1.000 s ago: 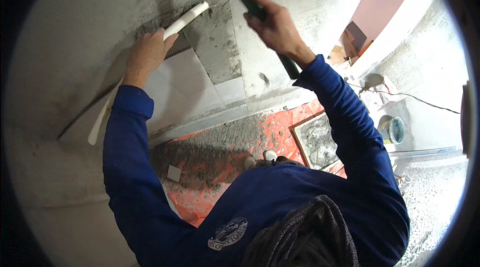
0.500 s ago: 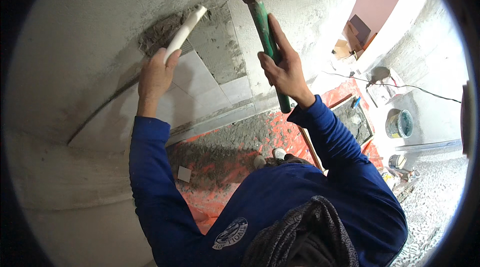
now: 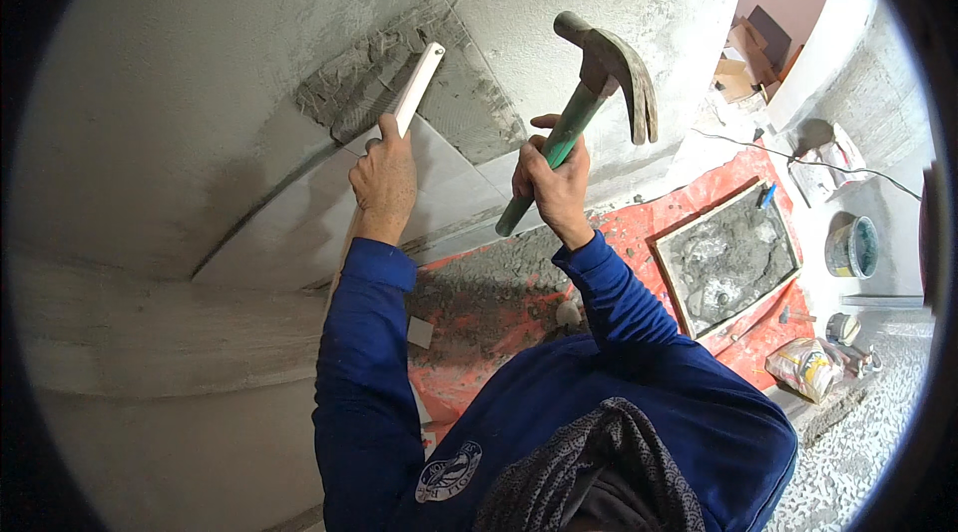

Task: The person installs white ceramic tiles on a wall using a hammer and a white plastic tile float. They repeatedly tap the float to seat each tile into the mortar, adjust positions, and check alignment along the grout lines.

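My left hand (image 3: 383, 183) is closed around a long, pale, narrow bar (image 3: 416, 88) with a small hole near its upper end. The bar slants up in front of the wall and also shows below my hand along the forearm. Whether it touches the wall I cannot tell. In my right hand (image 3: 559, 183) is a claw hammer (image 3: 577, 121), gripped by its green handle. The worn metal head is raised, claws to the right, apart from the bar. Behind them are ridged grey mortar (image 3: 374, 83) and light wall tiles (image 3: 449, 168).
Red sheeting (image 3: 639, 218) strewn with mortar crumbs covers the floor. To the right lie a framed tray of wet mortar (image 3: 689, 297), a bucket (image 3: 851, 248) and a bag (image 3: 803, 367). A black cable (image 3: 848, 169) crosses there. A loose tile piece (image 3: 420, 332) lies below my left arm.
The hammer has come lower and turned, its claws now pointing down to the right. The bar stands more upright, with my left hand lower on it. The whole view has shifted.
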Motion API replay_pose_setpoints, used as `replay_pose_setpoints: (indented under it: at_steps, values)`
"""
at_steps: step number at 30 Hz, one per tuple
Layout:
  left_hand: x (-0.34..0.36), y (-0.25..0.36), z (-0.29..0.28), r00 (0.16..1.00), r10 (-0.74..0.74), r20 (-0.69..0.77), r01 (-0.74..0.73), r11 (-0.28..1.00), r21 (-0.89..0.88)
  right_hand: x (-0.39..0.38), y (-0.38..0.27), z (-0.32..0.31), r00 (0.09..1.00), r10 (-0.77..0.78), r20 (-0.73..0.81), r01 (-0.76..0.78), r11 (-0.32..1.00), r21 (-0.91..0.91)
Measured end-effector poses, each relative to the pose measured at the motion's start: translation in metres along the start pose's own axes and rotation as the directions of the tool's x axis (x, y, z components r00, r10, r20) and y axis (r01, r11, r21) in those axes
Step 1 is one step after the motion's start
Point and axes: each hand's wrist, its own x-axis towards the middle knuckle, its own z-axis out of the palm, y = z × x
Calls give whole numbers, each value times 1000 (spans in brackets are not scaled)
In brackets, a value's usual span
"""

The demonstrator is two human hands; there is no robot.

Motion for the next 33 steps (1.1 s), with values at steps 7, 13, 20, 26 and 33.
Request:
replay_pose_setpoints:
  at_steps: [7,13,20,26,33]
  values:
    - [-3,5,4,996,-73,-42,73,997,-3,5,19,5,1000,-4,-29,6,998,56]
    - [2,28,3,990,-132,42,131,991,14,26,54,17,1000,-15,7,12,965,261]
    - [7,52,-2,963,-200,178,211,977,-43,46,91,16,917,398,37,-399,916,41]
    - [9,53,-5,965,-198,175,218,970,-104,53,84,20,923,357,145,-365,931,29]
    - [9,50,-5,946,-261,194,306,916,-258,60,73,20,944,311,109,-317,948,34]
